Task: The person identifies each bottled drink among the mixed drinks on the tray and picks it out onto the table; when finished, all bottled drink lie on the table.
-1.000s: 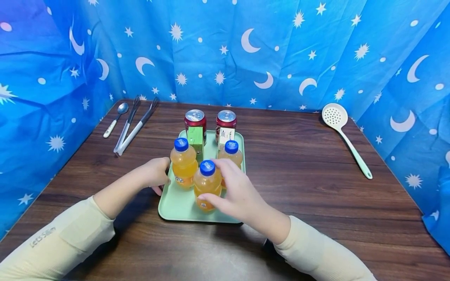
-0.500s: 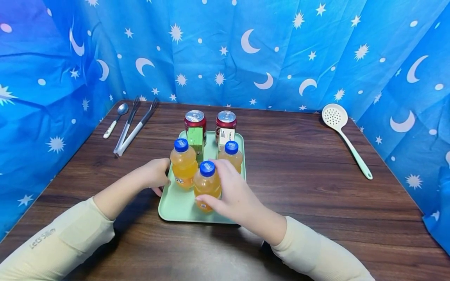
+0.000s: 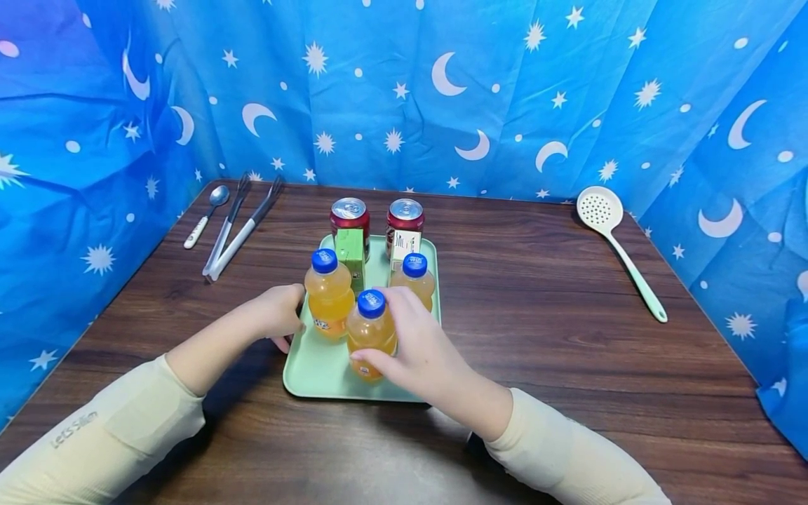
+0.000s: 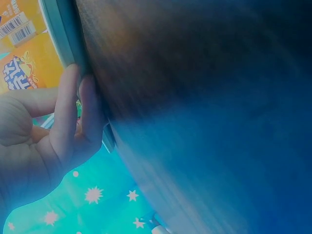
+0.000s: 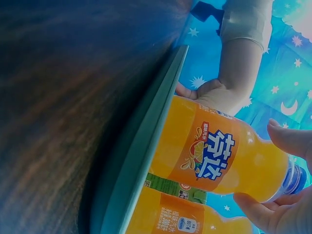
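A pale green tray [image 3: 315, 372] lies on the table. My left hand [image 3: 280, 312] grips its left rim, with fingers against the edge in the left wrist view. My right hand [image 3: 419, 344] holds the front orange soda bottle [image 3: 371, 333] by its upper part; in the right wrist view it stands upright with its base at the tray. Behind it stand a left orange soda bottle [image 3: 330, 294] and a right orange soda bottle [image 3: 416, 280], partly hidden by my hand. A green drink carton [image 3: 350, 249] and a white-faced carton [image 3: 406, 244] stand farther back.
Two red soda cans, a left can [image 3: 350, 214] and a right can [image 3: 405, 214], stand at the tray's far end. A spoon [image 3: 205, 219] and tongs [image 3: 246, 228] lie at the back left. A white skimmer [image 3: 615, 238] lies at the right. Blue curtains [image 3: 404, 98] surround the table.
Since one second ago my right hand and wrist have shifted very slightly left around the front bottle. The left hand, the tray and the other things have stayed in place.
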{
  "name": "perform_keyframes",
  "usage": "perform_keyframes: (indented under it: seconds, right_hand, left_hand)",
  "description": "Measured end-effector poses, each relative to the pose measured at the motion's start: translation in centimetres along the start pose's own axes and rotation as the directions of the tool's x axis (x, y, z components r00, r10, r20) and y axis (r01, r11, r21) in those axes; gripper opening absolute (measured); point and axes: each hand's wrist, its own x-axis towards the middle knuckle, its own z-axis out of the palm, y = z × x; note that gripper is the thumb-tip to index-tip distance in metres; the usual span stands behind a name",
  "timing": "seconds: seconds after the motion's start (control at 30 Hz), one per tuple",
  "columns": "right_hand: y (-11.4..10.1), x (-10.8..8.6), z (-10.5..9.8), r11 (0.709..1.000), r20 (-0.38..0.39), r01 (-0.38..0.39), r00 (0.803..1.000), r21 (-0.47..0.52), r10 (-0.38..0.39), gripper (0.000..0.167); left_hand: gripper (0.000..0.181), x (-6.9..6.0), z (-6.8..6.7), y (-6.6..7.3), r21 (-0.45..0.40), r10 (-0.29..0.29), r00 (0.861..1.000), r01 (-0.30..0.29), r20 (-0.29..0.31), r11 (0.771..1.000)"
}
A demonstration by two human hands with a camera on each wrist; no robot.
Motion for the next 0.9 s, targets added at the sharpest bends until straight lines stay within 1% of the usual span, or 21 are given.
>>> perform_keyframes:
  seconds: [0.3, 0.53, 0.9]
  right_hand:
    - [0.29, -0.07, 0.06, 1.000, 0.009, 0.014, 1.000, -0.011, -0.014, 0.065]
    - [0.28, -0.09, -0.02, 1.000, 0.001, 0.019, 1.000, -0.011, -0.019, 0.064]
    - [0.29, -0.05, -0.03, 0.999, -0.012, 0.002, 1.000, 0.035, -0.002, 0.061]
  left_hand:
    - [0.030, 0.00, 0.01, -0.01, 0.020, 0.000, 1.000, 0.000, -0.004, 1.000]
    - [0.029, -0.01, 0.07, 0.02, 0.009, -0.003, 1.000, 0.003, 0.002, 1.000]
    - [0.031, 0.17, 0.19, -0.11, 0.008, -0.015, 1.000, 0.015, -0.003, 1.000]
